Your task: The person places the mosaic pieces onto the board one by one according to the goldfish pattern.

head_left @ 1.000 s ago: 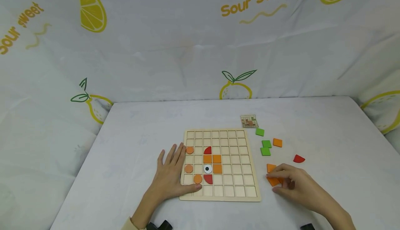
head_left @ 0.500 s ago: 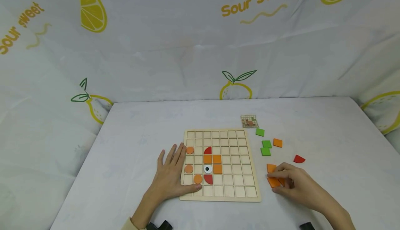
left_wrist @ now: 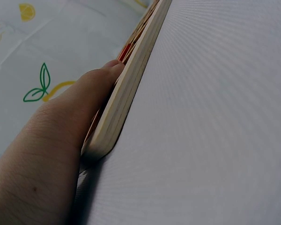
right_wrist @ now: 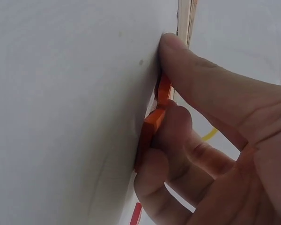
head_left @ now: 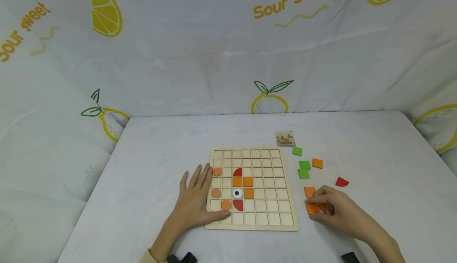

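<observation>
My left hand [head_left: 194, 203] lies spread at the left edge of a wooden grid board [head_left: 264, 228], fingers straight along its side and thumb over the lower-left part. The left wrist view shows that thumb [left_wrist: 91, 93] on top of the board's rim [left_wrist: 117, 112]. To the right of the board, my right hand [head_left: 340, 211] pinches an orange square tile [head_left: 312, 209] between thumb and fingers, low at the tabletop. Another orange tile [head_left: 323, 207] shows partly under the fingers, and one more orange square [head_left: 309, 191] lies just beyond. In the right wrist view, fingertips touch orange tiles [right_wrist: 152, 123] close to the cloth.
On the board sit orange discs [head_left: 226, 204], red quarter-circles [head_left: 237, 205], orange squares [head_left: 248, 182] and an eye disc [head_left: 237, 193]. Farther back lie green squares [head_left: 304, 173], an orange square [head_left: 317, 163], a red quarter-circle [head_left: 342, 181] and a small pattern card [head_left: 285, 139].
The orange tiles under my right hand have shifted slightly, and its fingertips have moved a little with them. My left hand and the board stay still.
</observation>
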Available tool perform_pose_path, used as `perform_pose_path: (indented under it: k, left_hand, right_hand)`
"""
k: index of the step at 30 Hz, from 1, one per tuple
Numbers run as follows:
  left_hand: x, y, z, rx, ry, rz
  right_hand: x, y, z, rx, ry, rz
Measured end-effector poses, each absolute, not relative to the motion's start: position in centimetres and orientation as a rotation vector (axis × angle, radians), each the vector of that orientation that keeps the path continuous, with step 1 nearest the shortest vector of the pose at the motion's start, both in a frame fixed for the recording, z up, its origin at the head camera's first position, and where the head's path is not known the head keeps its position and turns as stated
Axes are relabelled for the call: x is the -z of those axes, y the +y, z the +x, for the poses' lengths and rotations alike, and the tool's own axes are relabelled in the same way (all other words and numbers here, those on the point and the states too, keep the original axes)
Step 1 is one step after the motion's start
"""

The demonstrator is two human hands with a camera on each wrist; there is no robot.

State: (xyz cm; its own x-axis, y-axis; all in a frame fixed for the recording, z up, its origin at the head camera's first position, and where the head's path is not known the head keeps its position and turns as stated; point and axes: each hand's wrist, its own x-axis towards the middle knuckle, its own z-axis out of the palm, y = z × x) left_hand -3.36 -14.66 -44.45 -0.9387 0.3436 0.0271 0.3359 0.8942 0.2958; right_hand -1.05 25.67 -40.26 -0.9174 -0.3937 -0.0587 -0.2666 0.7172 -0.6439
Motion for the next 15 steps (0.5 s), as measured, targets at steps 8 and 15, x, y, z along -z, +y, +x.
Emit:
perform_pose_path:
  k: [8, 15]
  left_hand:
    - [44.4, -14.7, -3.3, -0.465, 3.036, 0.547]
    - [44.3, -14.7, -3.3, -0.477, 3.029, 0.545]
  right_hand:
    - [39.8, 25.1, -1.3, 0.961, 2.777, -0.563]
    - [38.6, 23.6, -1.9, 0.97, 2.871, -0.617]
